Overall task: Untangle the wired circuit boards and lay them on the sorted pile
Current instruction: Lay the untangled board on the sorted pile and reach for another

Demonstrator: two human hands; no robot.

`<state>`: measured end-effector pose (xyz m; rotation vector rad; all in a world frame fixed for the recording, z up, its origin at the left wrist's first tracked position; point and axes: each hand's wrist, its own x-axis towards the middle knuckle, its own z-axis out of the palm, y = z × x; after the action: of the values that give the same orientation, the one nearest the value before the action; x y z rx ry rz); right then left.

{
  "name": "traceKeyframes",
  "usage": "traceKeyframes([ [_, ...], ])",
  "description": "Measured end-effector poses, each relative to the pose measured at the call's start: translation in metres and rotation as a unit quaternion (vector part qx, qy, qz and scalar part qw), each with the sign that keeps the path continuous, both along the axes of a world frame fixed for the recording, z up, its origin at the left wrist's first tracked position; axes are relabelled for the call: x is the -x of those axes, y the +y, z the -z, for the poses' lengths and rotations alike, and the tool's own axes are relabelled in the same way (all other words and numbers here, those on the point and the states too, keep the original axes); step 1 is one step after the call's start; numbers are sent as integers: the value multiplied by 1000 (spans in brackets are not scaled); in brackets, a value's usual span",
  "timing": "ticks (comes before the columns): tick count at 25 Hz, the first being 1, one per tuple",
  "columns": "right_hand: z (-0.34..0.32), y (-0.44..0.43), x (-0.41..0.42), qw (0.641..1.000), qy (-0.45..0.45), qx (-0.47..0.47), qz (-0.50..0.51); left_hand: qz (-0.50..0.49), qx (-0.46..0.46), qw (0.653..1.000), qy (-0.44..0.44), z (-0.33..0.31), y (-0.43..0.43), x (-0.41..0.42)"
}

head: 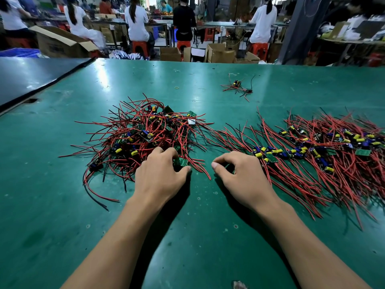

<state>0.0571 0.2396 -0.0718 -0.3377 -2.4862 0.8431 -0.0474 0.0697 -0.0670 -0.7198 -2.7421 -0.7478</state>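
Fingers of your left hand curl round a green board at the edge of the tangle; lift slowly, easing wires free. Your right hand lies curled by the sorted pile, grip unclear.

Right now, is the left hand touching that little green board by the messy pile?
Touching. The head view shows the left hand with its fingers curled over the green board and the thumb tip against its near edge.

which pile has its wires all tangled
The heap at the left hand: its wires loop every way. The right pile has wires combed alongside each other; the far bunch is tiny.
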Motion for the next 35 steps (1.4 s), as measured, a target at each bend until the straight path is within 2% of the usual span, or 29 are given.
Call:
traceKeyframes([
  [7, -3, -2, -1, 1000, 7, 5, -3, 24, -136, 989, 44, -9, 3, -11],
  [10, -7, -3, -2, 1000, -3, 19, -11, 68, -189, 978, 58, -14, 8, -22],
  [14, -15, -7, -4, 993, -10, 109, -48, 140, -237, 960, 49, -18, 19, -39],
  [16, -21, -7, -5, 979, -1, 189, -80, 157, -294, 943, 7, -20, 21, -40],
  [18, -26, -9, -6, 959, 16, 259, -118, 170, -365, 911, -90, -26, 20, -38],
  [21, -32, -9, -7, 932, 65, 337, -120, 137, -463, 835, -265, -33, 19, -34],
  [24, -35, -5, -6, 898, 63, 422, -108, 102, -498, 755, -414, -33, 19, -27],
  [27, -37, -1, -6, 851, 22, 510, -122, 106, -467, 747, -461, -29, 20, -29],
  [31, -38, 1, -7, 800, -42, 585, -127, 118, -467, 751, -451, -22, 21, -30],
  [33, -38, 4, -7, 765, -52, 623, -155, 123, -469, 739, -467, -20, 22, -28],
  [35, -38, 7, -8, 747, -43, 638, -183, 127, -467, 733, -479, -19, 23, -27],
])
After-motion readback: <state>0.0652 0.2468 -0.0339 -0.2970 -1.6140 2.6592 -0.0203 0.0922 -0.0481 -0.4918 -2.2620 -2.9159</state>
